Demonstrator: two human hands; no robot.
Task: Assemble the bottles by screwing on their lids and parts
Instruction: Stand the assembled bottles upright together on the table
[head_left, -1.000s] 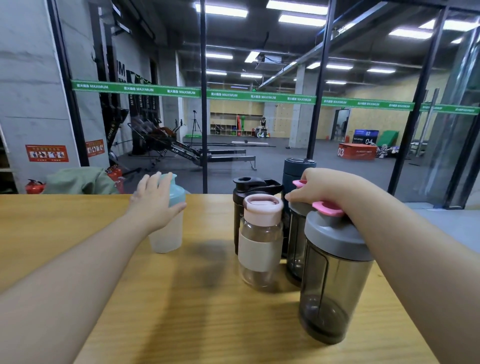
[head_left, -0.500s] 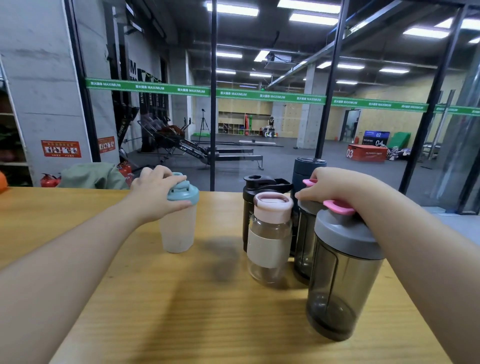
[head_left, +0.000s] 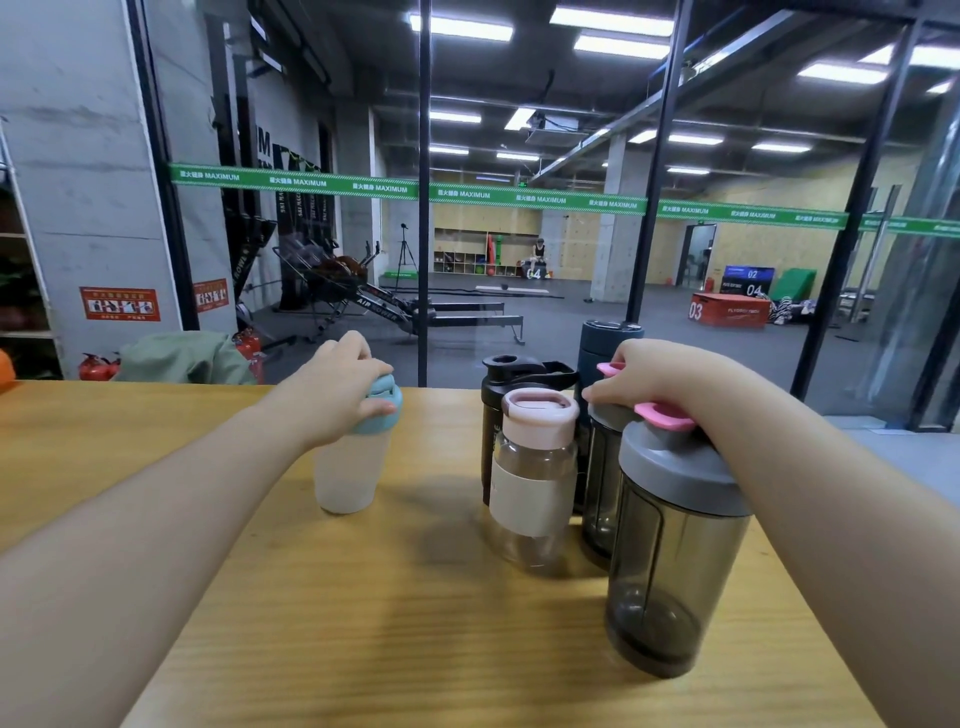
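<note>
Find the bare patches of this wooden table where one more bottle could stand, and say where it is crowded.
Free: the gap between the frosted teal-lidded bottle and the pink-lidded clear bottle, the near table in front of them, and the far-left tabletop. Crowded: the right cluster, where the grey-lidded smoky bottle and black bottle stand packed together.

- Frosted white bottle (head_left: 347, 470), teal lid (head_left: 382, 410)
- Clear bottle (head_left: 532, 499), pale pink lid (head_left: 540, 417), cream band
- Smoky grey shaker (head_left: 670, 571), grey lid, pink tab (head_left: 665, 415)
- Black bottle (head_left: 493, 410)
- Light wood-grain tabletop (head_left: 415, 649)
</note>
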